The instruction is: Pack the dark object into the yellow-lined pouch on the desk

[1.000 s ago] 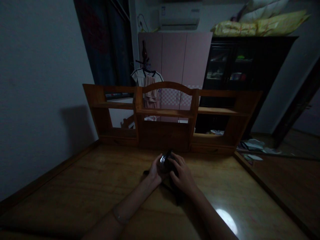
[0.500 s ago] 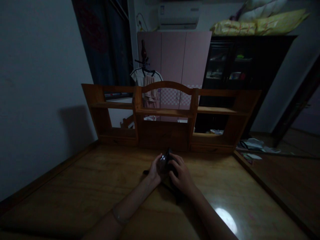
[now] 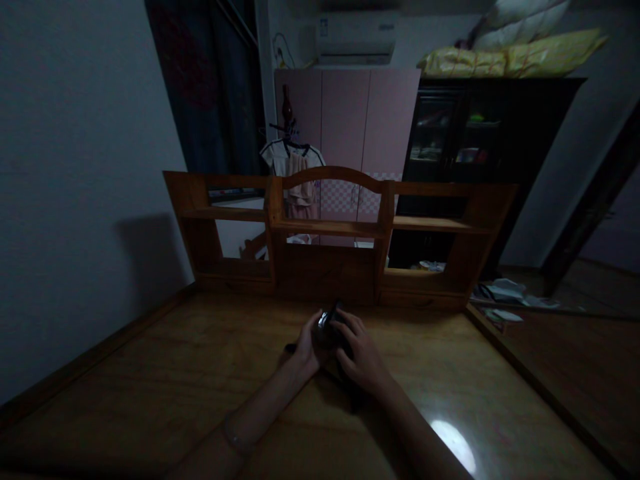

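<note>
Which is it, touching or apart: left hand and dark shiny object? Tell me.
Touching: the head view shows the left hand cupped against the dark shiny object, with no gap between them.

There are 2 bare hands, 1 left hand (image 3: 306,350) and 1 right hand (image 3: 365,357), with 1 dark object (image 3: 324,325) between their fingers. Nearer the viewer than the fingers are 1 bracelet (image 3: 233,437) and, rightward, 1 bright patch of light (image 3: 454,443) on 1 wooden desk (image 3: 225,347). Beyond the fingertips stand 1 wooden shelf unit (image 3: 327,228) with 2 drawers (image 3: 423,300) (1 to either side of the hands), 1 pink wardrobe (image 3: 345,113) showing 3 door panels, and 1 dark cabinet (image 3: 520,140). High above the fingers is 1 air conditioner (image 3: 356,39).
</note>
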`<state>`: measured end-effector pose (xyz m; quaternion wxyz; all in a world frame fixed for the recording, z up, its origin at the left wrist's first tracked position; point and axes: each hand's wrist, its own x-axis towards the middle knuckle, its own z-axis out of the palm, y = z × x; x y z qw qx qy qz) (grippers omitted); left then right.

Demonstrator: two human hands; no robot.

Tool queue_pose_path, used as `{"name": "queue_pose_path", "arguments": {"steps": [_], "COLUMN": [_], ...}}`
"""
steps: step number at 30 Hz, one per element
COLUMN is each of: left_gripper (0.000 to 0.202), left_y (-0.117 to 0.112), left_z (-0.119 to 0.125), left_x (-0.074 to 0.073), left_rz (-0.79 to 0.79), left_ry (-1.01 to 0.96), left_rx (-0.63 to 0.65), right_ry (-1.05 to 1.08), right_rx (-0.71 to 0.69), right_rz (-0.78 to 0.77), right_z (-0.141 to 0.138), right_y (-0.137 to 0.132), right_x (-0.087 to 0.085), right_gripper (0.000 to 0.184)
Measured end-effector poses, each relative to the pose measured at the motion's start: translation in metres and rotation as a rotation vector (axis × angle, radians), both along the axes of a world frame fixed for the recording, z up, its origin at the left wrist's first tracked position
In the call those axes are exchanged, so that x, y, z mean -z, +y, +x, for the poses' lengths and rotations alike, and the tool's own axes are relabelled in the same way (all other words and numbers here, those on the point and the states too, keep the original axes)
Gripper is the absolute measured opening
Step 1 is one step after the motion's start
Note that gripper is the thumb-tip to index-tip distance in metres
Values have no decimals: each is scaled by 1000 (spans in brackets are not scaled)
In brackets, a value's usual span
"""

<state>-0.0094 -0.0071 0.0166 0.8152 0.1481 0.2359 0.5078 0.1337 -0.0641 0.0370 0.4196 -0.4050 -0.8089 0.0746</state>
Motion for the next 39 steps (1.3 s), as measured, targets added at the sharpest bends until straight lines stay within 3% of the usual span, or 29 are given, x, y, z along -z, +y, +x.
{"name": "queue_pose_path", "arguments": {"steps": [8,13,28,39], "left_gripper": [21,22,22,24], "left_y": [0,2,1,1], "left_z": [1,0,-1,0], "left_x": [-1,4,3,1], "left_rz": [3,-7,20,8], "left_ry": [-5,4,-8,-28], "left_rx": [-17,-5,1,0], "right_ry": [32,74,9,-10], "right_rx": [-52,35,14,-13], "right_rz": [6,22,8,6], "right_z": [-2,-2,-3,-2], "right_y": [-3,2,0,-1], "right_x": [-5,1,1,-1], "right_gripper": [48,36,58,56]}}
